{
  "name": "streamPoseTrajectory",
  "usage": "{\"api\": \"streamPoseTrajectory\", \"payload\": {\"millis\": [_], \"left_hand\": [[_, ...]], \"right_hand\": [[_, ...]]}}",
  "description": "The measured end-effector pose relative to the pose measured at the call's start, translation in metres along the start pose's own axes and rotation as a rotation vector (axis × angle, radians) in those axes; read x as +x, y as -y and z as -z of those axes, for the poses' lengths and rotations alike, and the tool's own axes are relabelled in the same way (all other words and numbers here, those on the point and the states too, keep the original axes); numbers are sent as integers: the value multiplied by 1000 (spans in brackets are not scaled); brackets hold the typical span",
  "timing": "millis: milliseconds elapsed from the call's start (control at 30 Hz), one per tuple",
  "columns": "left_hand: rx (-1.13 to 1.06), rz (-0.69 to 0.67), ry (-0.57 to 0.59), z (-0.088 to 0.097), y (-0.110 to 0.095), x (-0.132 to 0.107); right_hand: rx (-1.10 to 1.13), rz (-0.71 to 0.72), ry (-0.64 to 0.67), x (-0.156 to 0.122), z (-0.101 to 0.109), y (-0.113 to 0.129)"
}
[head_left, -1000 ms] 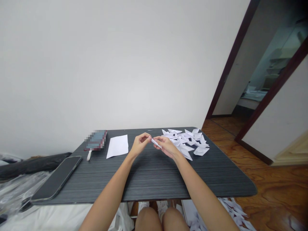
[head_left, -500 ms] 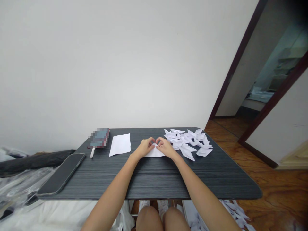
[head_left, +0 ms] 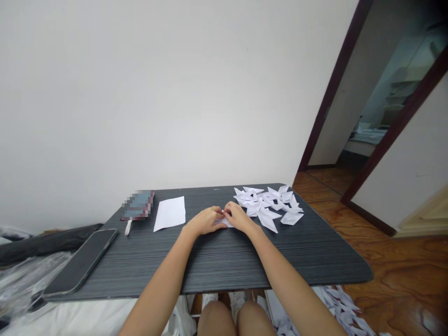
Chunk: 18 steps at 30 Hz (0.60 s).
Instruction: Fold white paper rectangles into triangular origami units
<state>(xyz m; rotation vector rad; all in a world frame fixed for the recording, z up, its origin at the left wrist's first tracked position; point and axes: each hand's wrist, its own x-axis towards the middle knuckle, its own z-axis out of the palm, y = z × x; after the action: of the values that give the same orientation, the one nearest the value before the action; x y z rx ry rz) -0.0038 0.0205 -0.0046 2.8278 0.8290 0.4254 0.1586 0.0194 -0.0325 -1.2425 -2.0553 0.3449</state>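
Note:
A small folded sheet of white paper (head_left: 227, 223) lies on the dark table between my hands, mostly hidden under the fingers. My left hand (head_left: 209, 220) grips its left side with bent fingers. From the right, my right hand (head_left: 238, 217) pinches the same paper, its fingertips touching those of the left. Just to the right lies a loose pile of folded white paper boats (head_left: 268, 217). On the left a flat sheet of white paper (head_left: 170, 213) rests on the tabletop.
The dark, grain-lined table (head_left: 231, 266) stands against a white wall. A smartphone (head_left: 82, 261) lies at its left edge, near a blurred-out object with a white handle (head_left: 128, 227). More folded papers (head_left: 341, 308) are below the table at right. Clear plastic wrapping (head_left: 31, 275) is at far left.
My fingers have come closer together over the paper, so less of it shows. The left hand lies flatter over it. The whole view has shifted slightly.

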Motion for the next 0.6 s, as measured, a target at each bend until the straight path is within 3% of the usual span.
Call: {"api": "streamPoseTrajectory", "payload": {"millis": [233,600], "left_hand": [[98,6,-47,-3,13,-2],[206,84,-77,-12,10,0]], "right_hand": [[82,133,175,-6,10,1],[86,193,171,-5,5,0]]}}
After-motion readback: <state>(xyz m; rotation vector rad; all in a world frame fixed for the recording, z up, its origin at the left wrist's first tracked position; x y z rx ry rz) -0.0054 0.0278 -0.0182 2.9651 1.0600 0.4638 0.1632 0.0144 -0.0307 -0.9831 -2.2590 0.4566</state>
